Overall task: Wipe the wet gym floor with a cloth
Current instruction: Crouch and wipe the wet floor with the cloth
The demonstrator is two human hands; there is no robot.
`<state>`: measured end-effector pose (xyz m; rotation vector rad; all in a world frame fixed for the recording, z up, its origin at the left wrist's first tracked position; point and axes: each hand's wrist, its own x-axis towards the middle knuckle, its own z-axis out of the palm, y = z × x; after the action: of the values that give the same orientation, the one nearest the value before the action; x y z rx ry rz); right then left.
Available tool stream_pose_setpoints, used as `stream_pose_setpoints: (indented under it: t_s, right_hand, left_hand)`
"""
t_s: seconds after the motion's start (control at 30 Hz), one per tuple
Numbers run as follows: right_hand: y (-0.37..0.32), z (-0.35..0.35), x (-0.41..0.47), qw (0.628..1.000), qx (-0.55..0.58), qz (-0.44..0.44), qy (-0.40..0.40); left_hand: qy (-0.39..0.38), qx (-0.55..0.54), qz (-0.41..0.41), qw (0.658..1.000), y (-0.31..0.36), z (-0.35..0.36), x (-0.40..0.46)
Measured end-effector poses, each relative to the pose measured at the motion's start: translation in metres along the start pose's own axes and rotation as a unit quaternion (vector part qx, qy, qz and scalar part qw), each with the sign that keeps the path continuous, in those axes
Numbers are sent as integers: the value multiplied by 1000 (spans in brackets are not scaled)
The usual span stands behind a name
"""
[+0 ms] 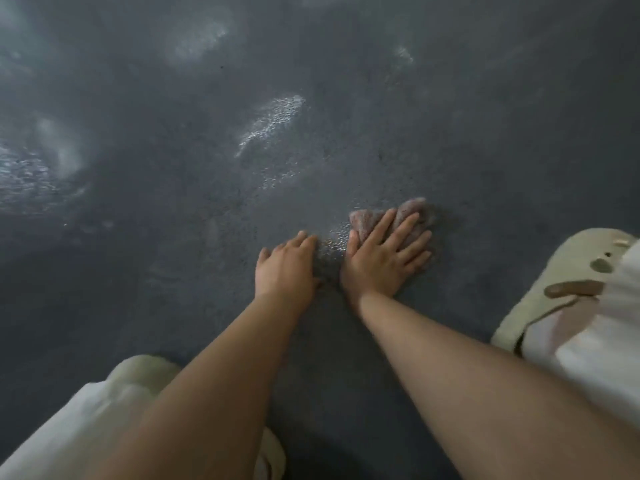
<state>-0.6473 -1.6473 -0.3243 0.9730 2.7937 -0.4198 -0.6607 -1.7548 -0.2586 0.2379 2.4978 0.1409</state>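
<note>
Hands work low over a dark gym floor (450,116): the right hand (384,258), fingers spread flat, presses a crumpled cloth (408,213) against the surface to soak up moisture, while the left hand (287,268), empty and loosely curled, braces beside a glistening wet patch (332,242).

My forearms are bare, no sleeves. I wear pale cream trousers (65,431) and cream clog-style slippers (554,289); the one at three o'clock has oval holes and a brown strap patch.
</note>
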Motion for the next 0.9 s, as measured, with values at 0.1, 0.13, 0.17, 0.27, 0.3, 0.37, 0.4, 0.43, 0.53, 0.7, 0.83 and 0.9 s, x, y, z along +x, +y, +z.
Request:
stream_pose_setpoints:
  t_s: [0.1, 0.13, 0.17, 0.27, 0.3, 0.37, 0.4, 0.43, 0.53, 0.7, 0.83, 0.9]
  right_hand:
    - [-13, 23, -40, 972, -55, -227, -18]
    - [-11, 30, -55, 945, -69, -318, -24]
    - [-7, 35, -67, 911, -82, -404, -28]
    - [6, 33, -69, 791, -119, -599, -35]
    - [8, 29, -59, 747, -132, -651, -37]
    - [5, 21, -25, 651, -165, -739, -46]
    - [2, 18, -6, 620, -177, -763, -51]
    - [-3, 16, 12, 612, -187, -767, -47]
    - [-28, 2, 53, 701, -189, -687, -41]
    - [-72, -5, 70, 895, -171, -410, -47]
    - [-93, 13, 14, 941, -108, -315, -63]
    - [-79, 22, -19, 925, -119, -357, -57]
  left_hand:
    - [48, -20, -48, 997, -39, -2, -8]
    - [43, -20, -84, 995, -53, -1, -12]
    - [25, -18, -124, 992, -66, 1, -18]
    - [-65, -26, -207, 976, -100, 2, -34]
    - [-85, -29, -215, 972, -108, 3, -38]
    - [-99, -20, -213, 972, -118, 4, -43]
    - [-100, -16, -210, 973, -120, 5, -44]
    - [-99, -14, -207, 973, -120, 5, -44]
    - [-89, -23, -204, 975, -120, 7, -42]
    - [-94, -24, -196, 976, -123, 8, -41]
    - [-99, -8, -191, 977, -124, 7, -40]
    - [-100, 5, -193, 976, -123, 7, -40]
